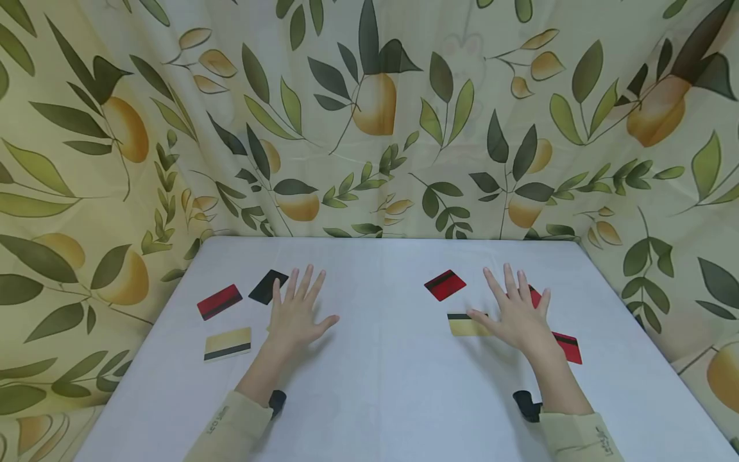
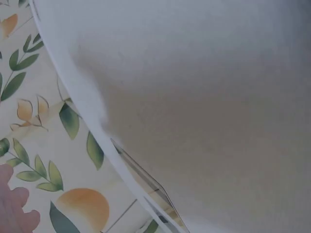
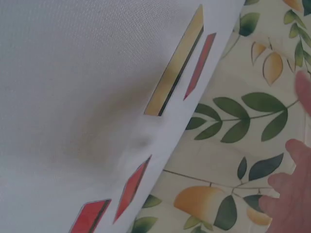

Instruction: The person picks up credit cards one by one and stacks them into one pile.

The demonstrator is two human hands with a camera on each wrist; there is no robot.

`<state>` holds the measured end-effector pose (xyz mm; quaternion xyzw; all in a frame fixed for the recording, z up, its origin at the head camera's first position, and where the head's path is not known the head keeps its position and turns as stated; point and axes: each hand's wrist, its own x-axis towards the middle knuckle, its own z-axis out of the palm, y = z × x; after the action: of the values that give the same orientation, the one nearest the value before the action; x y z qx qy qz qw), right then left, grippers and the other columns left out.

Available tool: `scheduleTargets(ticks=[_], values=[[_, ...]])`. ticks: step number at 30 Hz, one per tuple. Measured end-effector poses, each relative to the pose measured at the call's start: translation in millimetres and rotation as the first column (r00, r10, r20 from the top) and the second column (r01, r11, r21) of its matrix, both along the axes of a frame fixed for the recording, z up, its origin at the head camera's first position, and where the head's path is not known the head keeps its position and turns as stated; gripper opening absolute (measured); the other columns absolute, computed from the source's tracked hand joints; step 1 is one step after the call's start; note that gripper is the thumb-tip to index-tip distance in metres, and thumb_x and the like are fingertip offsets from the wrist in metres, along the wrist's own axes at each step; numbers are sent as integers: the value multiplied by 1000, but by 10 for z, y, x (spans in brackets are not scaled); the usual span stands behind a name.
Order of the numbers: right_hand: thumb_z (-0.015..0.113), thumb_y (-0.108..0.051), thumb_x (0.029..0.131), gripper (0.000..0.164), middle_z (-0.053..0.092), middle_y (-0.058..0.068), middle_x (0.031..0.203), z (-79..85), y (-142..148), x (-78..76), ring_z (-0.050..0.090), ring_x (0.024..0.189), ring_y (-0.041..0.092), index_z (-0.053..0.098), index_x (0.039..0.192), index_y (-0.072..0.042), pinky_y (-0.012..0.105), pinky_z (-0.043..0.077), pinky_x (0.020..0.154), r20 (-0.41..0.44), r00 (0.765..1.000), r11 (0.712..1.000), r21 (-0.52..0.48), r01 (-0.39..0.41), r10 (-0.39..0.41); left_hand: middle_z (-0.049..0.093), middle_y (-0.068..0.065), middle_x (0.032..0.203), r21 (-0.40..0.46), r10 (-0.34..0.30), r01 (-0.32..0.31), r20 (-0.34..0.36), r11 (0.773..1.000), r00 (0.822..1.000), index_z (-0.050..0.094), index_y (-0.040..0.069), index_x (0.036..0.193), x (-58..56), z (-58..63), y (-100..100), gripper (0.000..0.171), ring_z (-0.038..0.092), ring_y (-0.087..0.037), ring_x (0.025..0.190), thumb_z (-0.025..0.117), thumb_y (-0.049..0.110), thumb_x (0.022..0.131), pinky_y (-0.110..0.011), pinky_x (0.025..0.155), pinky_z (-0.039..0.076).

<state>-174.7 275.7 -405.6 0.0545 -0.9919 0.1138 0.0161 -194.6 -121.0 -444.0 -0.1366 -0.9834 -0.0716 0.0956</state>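
Note:
My left hand [image 1: 297, 317] is spread with straight fingers over the left side of the white table, holding nothing. Nearest to it is a black card [image 1: 267, 287], just left of the fingertips. A red striped card [image 1: 220, 302] and a gold striped card [image 1: 228, 344] lie farther left. On the right side my right hand [image 1: 518, 316] is likewise spread, with nothing in it. Its thumb overlaps a gold card [image 1: 466, 325] in the head view. Two red cards, one upper [image 1: 535, 297] and one lower [image 1: 569, 348], are partly hidden by this hand and wrist. Another red card [image 1: 445, 285] lies to its upper left.
The white table [image 1: 378, 385] reaches back to a curtain [image 1: 346, 179] patterned with fruit and leaves, which also hangs at both sides. Each wrist wears a black device, one left [image 1: 278, 402] and one right [image 1: 527, 406].

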Motion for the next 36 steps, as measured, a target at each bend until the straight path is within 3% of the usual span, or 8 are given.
scheduleTargets(ticks=[7,10,13,17,23,26,30,36], values=[[57,-45,86,83,5,30,147,8,106,-41,0,133,48,10,147,-14,75,-8,92,-10,1000,985,-175,13,-15,8,-6,153,139,-7,11,-28,990,1000,14,21,148,-11,19,140,86,-1,-27,140,48,64,81,-57,108,-7],[54,-40,89,77,16,32,144,40,182,-36,13,130,50,14,146,-8,74,9,95,-31,999,956,-294,18,-28,16,-8,152,327,-8,27,-60,945,998,20,18,147,-17,17,273,81,9,-29,139,48,59,84,-58,109,0],[53,-37,91,73,24,32,141,39,269,-28,25,125,51,16,145,-4,70,26,92,-36,998,908,-418,36,-56,29,-11,147,579,-24,71,-87,812,996,29,11,143,-39,4,446,72,24,-32,135,52,48,87,-55,109,15],[51,-42,91,71,33,31,135,-101,436,-98,37,120,47,19,145,-8,62,40,88,-6,993,840,-534,94,-115,44,-17,136,843,-70,83,-54,531,996,39,3,135,-78,-22,694,55,39,-35,125,53,33,91,-53,102,32],[48,-51,89,71,44,24,131,-715,873,-396,52,108,35,22,146,-17,37,55,72,80,980,766,-613,193,-183,55,-20,121,973,-140,-126,154,195,978,46,2,129,-106,-39,1042,45,52,-38,112,49,31,94,-48,91,46],[47,-54,88,73,45,21,131,-925,967,-465,55,105,26,21,146,-19,29,55,75,144,965,704,-660,260,-221,54,-23,121,968,-184,-237,248,76,951,47,1,128,-121,-65,1189,48,52,-41,111,48,35,93,-48,89,47],[48,-52,89,76,41,23,132,-788,866,-370,57,98,13,19,146,-12,28,53,77,267,942,607,-721,334,-202,53,-27,121,924,-247,-376,350,-65,903,46,-1,127,-166,-124,1358,54,53,-42,109,51,39,91,-48,88,48],[49,-51,89,81,30,29,140,-315,561,-105,47,119,33,14,145,-4,32,51,85,444,891,513,-744,428,-99,54,-27,121,806,-359,-565,483,-174,799,40,-1,133,-193,-163,1566,65,55,-39,107,54,43,87,-48,85,49]])
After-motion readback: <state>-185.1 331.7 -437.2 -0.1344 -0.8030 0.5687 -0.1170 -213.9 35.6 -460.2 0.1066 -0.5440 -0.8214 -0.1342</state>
